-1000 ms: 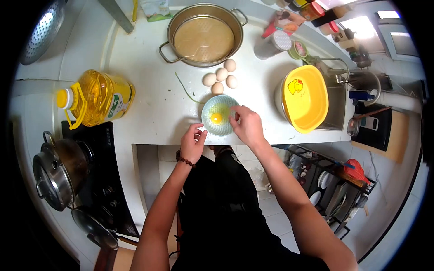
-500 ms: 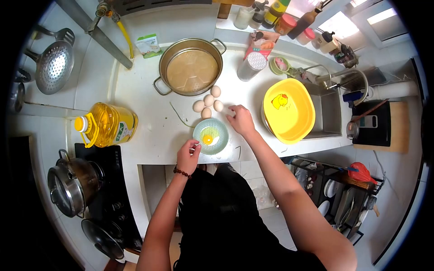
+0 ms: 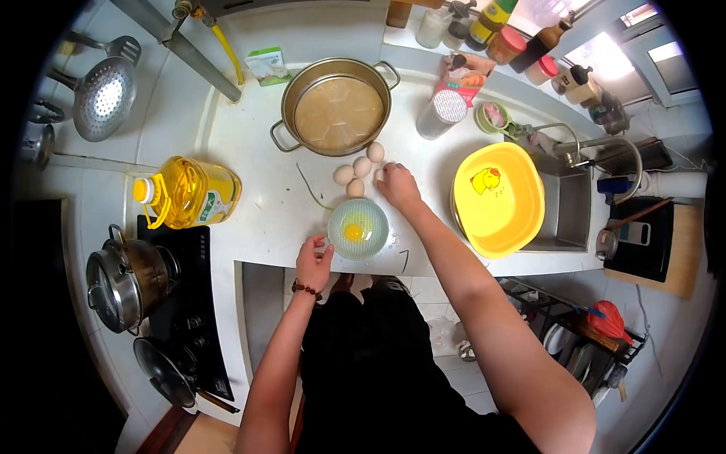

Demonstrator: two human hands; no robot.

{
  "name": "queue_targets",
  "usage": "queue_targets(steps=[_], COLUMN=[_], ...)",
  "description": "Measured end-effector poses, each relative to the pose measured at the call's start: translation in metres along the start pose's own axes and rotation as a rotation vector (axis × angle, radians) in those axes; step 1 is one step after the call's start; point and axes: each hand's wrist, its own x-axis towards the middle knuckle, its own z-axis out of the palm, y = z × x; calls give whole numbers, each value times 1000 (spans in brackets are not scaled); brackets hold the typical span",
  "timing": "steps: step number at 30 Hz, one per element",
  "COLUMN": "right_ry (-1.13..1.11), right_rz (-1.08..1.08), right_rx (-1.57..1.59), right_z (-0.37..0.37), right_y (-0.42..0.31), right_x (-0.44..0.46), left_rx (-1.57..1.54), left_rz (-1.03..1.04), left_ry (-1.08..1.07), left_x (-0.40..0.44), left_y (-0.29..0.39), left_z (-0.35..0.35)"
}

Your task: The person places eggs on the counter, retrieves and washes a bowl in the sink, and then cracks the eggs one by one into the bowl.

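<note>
Eggs (image 3: pixel 362 167) just beyond right grip (image 3: pixel 399 188), bowl (image 3: pixel 370 213) beside left grip (image 3: pixel 312 262)

they wear black clothes (image 3: pixel 370 378) and a beaded bracelet (image 3: pixel 308 290).

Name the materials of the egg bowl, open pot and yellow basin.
Bowl: perhaps glazed ceramic or plastic, from its patterned pale green surface. Pot: metal, likely stainless steel, given its shiny rim. Basin: probably smooth plastic, with even bright colour and a printed chick.
</note>
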Motion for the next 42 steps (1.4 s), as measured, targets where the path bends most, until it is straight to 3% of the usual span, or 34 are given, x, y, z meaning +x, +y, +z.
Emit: queue_targets(steps=[7, 9, 12, 13, 15, 16, 30, 33, 36, 37, 38, 39, 41, 42], right_ry=[5, 153, 211, 213, 103, 176, 270, 197, 308, 312, 210, 106, 30, -50], right_rz=[-87, 55, 59, 61, -169, -254, -305, -279, -290, -290, -176, -60, -27, 9], right_rx=[96, 323, 499, 494, 345, 256, 136, 89, 124, 122, 273, 422, 588, 754], right_z=[3, -8, -38, -37, -36, -34, -21, -15, -28, -31, -34, -36, -26, -21], right_y=[7, 9, -10, -11, -11, -14, -29, -23, -43, -51, -59, -63, -55, -50], right_x=[-15, -35, -90, -107, -138, -150, -176, -174, -174, -173, -170, -167, -158, -152], left_rx=[36, 48, 18, 38, 50, 72, 91, 122, 115, 205, 294, 294, 158, 159], left_rz=[48, 88, 107, 116, 133, 134, 210, 256, 251, 455, 661, 666, 675, 679], left_ry=[-25, -23, -50, -56, -74, -79, -128, -154, -144, -60, 27, 28, -210, -209], left_x=[5, 5, 8, 8, 8, 8, 13, 16, 11, 13, 17, 16, 11, 13], left_y=[-16, -23, -23, -20, -18, -20, -31, -29, -24, -16, -7, 10, 50, 62], left_z=[13, 14, 13, 12, 14, 13, 10, 6, 1, -3, -8, -14, -25, -29])
